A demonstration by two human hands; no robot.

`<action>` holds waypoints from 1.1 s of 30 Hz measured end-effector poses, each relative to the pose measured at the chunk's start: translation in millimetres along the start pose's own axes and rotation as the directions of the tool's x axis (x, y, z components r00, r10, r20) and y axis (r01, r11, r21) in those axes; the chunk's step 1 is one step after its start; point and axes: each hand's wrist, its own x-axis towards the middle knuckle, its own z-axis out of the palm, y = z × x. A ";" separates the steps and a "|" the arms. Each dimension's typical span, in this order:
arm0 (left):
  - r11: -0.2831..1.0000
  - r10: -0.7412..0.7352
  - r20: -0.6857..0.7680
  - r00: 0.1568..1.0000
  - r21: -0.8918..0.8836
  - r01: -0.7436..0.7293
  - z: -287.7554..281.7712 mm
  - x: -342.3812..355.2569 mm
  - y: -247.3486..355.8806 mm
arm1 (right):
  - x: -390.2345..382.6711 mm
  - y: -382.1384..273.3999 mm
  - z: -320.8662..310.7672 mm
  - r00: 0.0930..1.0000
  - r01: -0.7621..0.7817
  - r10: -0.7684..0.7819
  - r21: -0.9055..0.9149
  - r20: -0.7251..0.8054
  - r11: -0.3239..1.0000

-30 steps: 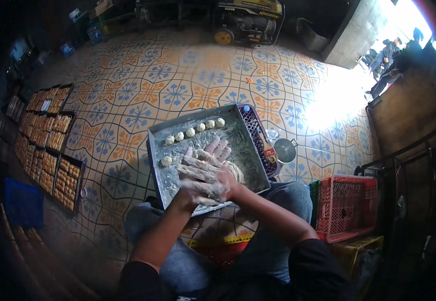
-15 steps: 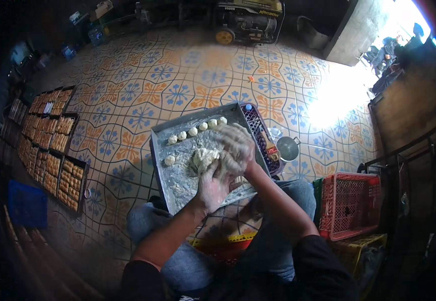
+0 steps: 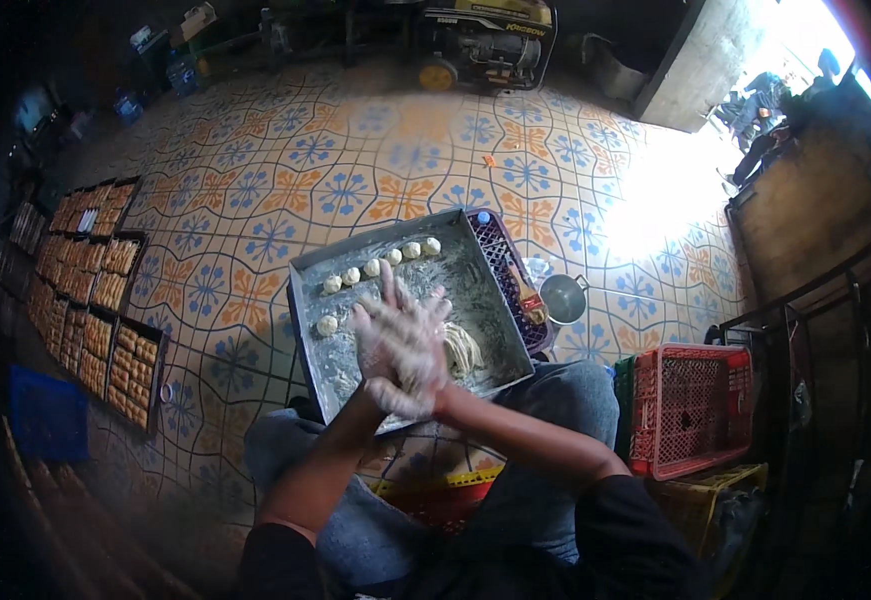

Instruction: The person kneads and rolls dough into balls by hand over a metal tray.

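Head view: flour-coated left hand (image 3: 373, 350) and flour-coated right hand (image 3: 419, 362) meet over the square grey metal tray (image 3: 379, 242).
Palms: pressed together; blur hides whether either grips dough.
Dough: six small round pale dough balls (image 3: 372, 267) line the far wall, a lone pale ball (image 3: 327, 326) sits left; a stringy cream-coloured dough mass (image 3: 463, 352) lies just right of the hands.
Sticking: caked palms might tear soft dough.
Knees: close beside the tray; a shift could jolt the balls.
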 end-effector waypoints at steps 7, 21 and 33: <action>0.863 0.003 -0.226 0.974 0.492 0.112 30.3 7.4 -1.3 | 24.0 35.1 -27.0 0.970 0.157 -0.235 0.886 -0.056 0.437; 0.963 0.139 -0.129 0.982 0.250 -0.103 13.9 8.3 10.5 | -14.1 4.7 -14.7 1.000 -0.004 -0.023 0.997 0.006 0.079; 0.990 -0.038 0.044 0.998 0.135 0.032 16.7 3.4 22.9 | 30.7 2.3 -4.1 0.982 -0.074 -0.105 0.832 0.157 0.549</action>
